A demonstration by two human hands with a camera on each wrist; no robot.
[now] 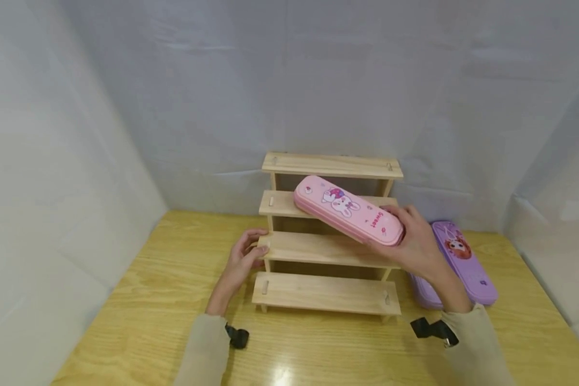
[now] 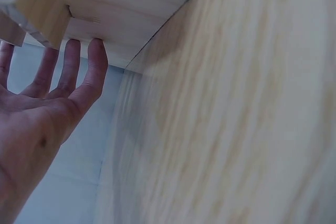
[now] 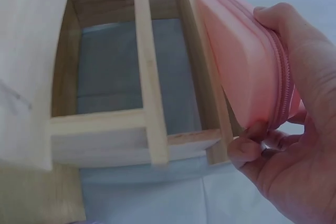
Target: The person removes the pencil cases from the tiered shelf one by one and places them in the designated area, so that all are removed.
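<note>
A pink pencil case (image 1: pixel 347 210) with a rabbit picture is in my right hand (image 1: pixel 417 244), which grips its right end. It is tilted, its left end higher, in front of the upper tiers of a four-tier wooden display shelf (image 1: pixel 325 292). The right wrist view shows the thumb on the zipped edge of the case (image 3: pixel 244 51) and fingertips curled under its end. My left hand (image 1: pixel 243 254) is at the shelf's left side, by the second tier from the bottom. In the left wrist view its fingers (image 2: pixel 94 69) are nearly straight, tips at the wooden side panel.
Two purple pencil cases (image 1: pixel 468 265) lie on the wooden table (image 1: pixel 173 284) to the right of the shelf, one partly over the other. Pale grey cloth (image 1: pixel 222 107) hangs behind and at both sides. The shelf's tiers step up toward the back.
</note>
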